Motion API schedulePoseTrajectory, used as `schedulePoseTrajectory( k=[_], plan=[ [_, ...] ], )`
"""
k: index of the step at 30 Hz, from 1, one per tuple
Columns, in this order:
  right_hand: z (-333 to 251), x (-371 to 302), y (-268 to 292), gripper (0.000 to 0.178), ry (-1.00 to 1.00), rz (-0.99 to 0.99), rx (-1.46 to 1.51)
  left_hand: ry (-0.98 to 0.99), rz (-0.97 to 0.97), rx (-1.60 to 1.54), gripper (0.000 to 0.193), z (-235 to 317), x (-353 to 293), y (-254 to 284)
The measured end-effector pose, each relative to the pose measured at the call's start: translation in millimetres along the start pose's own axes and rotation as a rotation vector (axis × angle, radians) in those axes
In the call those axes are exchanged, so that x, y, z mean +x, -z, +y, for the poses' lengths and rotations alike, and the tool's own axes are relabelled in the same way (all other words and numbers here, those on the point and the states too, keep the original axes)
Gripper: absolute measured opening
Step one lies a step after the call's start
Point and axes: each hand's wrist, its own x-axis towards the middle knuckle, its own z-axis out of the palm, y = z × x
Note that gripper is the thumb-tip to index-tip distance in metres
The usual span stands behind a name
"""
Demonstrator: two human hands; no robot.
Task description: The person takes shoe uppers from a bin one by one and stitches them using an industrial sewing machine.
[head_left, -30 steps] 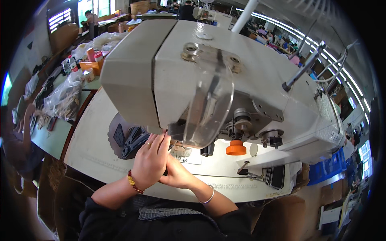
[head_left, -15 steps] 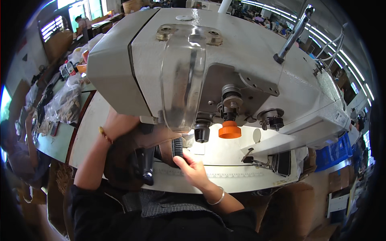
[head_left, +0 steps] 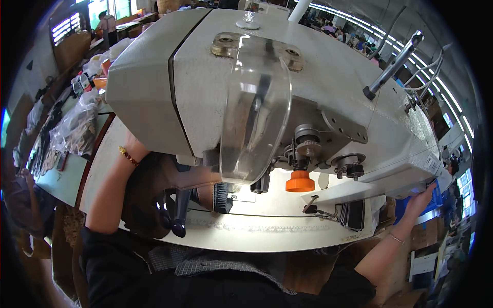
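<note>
Brown workpiece (head_left: 192, 179), partly behind sewing machine (head_left: 328, 84)

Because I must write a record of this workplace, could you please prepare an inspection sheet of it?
Surface: pale table, ruler scale near its front edge.
Job's things: sewing machine; brown piece with black ribbed strip, partly hidden below the machine head.
Clutter: clear plastic bag on the left side table; black flat pieces at the right.
Hands: left hand mostly hidden behind the machine head; right hand at the machine's right end, contact unclear.
Cables: pale cables above the machine's right end.
Surroundings: co-worker near bright window.
</note>
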Motion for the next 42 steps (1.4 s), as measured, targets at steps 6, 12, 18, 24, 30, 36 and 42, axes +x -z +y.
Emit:
schedulePoseTrajectory(
  k=[6,12,18,24,30,36,42],
  plan=[
    [-39.0,57.1,13.9,0.058,0.191,-0.076,-0.585,-0.032,0.015,-0.013,0.026,-14.1,11.7,-2.7],
    [-37.1,30.4,-11.2,0.060,0.201,0.027,-0.681,-0.083,0.031,-0.019,0.025,-23.0,4.1,-0.6],
    [-32.0,15.5,-17.2,0.062,0.252,0.056,-0.587,-0.130,0.056,-0.022,0.025,-22.9,6.9,-3.2],
    [-33.7,11.9,-17.0,0.061,0.234,0.077,-0.604,-0.169,0.078,-0.039,0.025,-14.2,17.9,-8.9],
    [-42.8,-120.0,-92.4,0.048,0.710,0.277,-0.545,-0.155,0.115,-0.045,0.025,-10.2,19.8,-12.3],
    [39.2,-323.5,-157.3,0.016,0.595,-1.005,-0.464,-0.164,0.136,-0.048,0.025,-5.5,10.4,-16.1],
    [73.2,-395.1,-267.6,0.030,0.017,-1.388,-0.083,-0.218,0.119,-0.028,0.025,0.2,-0.7,-0.8]
  ],
)
